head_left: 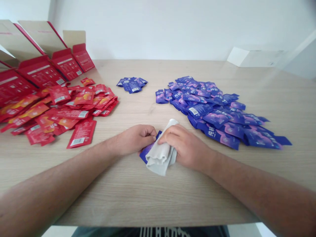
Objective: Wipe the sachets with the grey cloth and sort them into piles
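Near the middle of the table, my right hand (186, 144) is closed around a folded white cloth (160, 154). The cloth lies over part of a blue-purple sachet (145, 154), whose left edge and top corner show. With its fingers curled, my left hand (138, 139) pinches the sachet's left side. A large pile of similar blue sachets (217, 118) spreads out to the right. Farther back, left of centre, lies a small heap of blue sachets (133, 84).
Red and orange sachets (81, 105) lie heaped on the left. Behind them stand several red cardboard boxes (40, 70) with raised flaps. A white box-like object (249, 57) sits at the back right, near the wall. The table's front edge (158, 225) runs just before my lap.
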`<action>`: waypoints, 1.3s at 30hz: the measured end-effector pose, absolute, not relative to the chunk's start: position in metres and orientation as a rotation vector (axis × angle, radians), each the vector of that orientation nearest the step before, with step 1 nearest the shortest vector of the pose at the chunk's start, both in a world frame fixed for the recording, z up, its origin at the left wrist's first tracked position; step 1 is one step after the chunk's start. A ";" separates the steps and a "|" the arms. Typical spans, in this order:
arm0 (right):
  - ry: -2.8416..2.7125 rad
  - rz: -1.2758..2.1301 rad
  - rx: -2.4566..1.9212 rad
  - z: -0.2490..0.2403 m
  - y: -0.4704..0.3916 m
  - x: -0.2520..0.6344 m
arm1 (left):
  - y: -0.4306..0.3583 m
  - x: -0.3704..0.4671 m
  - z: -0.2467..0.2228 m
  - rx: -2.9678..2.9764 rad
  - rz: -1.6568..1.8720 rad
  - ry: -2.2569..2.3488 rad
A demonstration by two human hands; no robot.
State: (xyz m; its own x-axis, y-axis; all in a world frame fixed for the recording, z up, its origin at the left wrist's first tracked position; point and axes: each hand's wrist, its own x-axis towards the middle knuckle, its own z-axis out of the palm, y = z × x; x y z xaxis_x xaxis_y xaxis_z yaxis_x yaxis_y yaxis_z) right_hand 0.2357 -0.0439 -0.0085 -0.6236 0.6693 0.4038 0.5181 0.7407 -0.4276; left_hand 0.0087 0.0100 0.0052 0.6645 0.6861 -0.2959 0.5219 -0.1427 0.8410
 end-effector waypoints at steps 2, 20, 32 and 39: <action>-2.434 0.352 -0.816 -0.006 -0.057 0.226 | 0.011 0.008 0.004 1.814 0.211 0.978; -2.106 0.196 -0.951 0.010 -0.038 0.256 | 0.017 -0.005 0.029 2.158 0.349 1.273; -2.004 0.032 -1.006 0.016 -0.033 0.264 | -0.017 0.003 0.041 3.157 0.019 1.295; -2.012 0.035 -1.025 0.014 -0.031 0.266 | -0.022 0.015 0.020 3.005 -0.087 0.998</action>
